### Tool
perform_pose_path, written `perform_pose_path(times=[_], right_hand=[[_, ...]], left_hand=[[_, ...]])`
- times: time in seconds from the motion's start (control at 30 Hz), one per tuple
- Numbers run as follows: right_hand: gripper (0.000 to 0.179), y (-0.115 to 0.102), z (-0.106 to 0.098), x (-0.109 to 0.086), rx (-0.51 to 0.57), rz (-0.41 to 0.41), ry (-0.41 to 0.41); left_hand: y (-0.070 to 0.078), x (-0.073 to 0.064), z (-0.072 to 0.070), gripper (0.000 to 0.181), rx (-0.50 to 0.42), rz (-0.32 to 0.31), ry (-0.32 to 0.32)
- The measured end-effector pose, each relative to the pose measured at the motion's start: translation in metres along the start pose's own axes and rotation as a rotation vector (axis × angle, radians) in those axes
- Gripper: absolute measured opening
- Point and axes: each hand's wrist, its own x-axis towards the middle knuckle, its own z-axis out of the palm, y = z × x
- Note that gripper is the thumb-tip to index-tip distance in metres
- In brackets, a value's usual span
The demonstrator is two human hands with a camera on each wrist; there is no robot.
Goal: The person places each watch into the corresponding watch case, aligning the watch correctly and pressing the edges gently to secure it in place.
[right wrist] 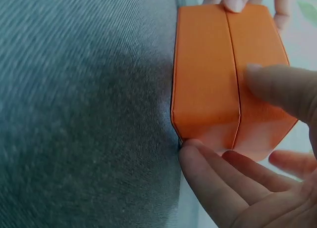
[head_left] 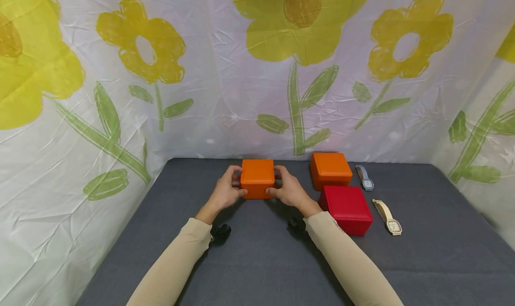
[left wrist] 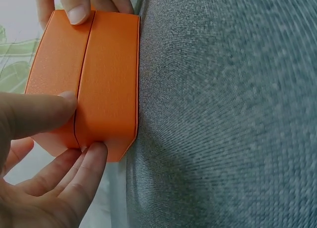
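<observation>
An orange box with a lid seam round its side sits near the back of the grey table, its lid down. My left hand grips it from the left, the thumb on the front near the seam and the fingers along the side. From the right, my right hand holds it the same way. Both wrist views show the orange box between the two hands, its base on the cloth. In the right wrist view the right thumb presses the front of the box on its lid half.
On the right stand a second orange box and a red box, close to my right forearm. Beyond them lie a watch with a blue-grey strap and a cream-strapped watch. A flower-printed curtain hangs behind the grey table.
</observation>
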Motion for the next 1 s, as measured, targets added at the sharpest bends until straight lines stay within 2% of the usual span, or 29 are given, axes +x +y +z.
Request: perform_pose_path(times=[0.23, 0.5, 0.77, 1.0], right_hand=[[0.073, 0.004, 0.001, -0.001, 0.046, 0.0, 0.028], [0.072, -0.002, 0.009, 0.004, 0.065, -0.02, 0.035], [0.071, -0.012, 0.023, 0.016, 0.076, -0.036, -0.003], [0.072, -0.029, 0.042, 0.035, 0.094, -0.044, -0.041]], left_hand=[[0.003, 0.0, -0.001, 0.061, 0.003, -0.032, 0.003], [0.0, 0.0, -0.011, 0.061, 0.001, -0.05, -0.009], [-0.007, -0.003, -0.031, 0.063, 0.018, -0.09, -0.021], [-0.021, -0.005, -0.059, 0.063, 0.066, -0.1, -0.005]])
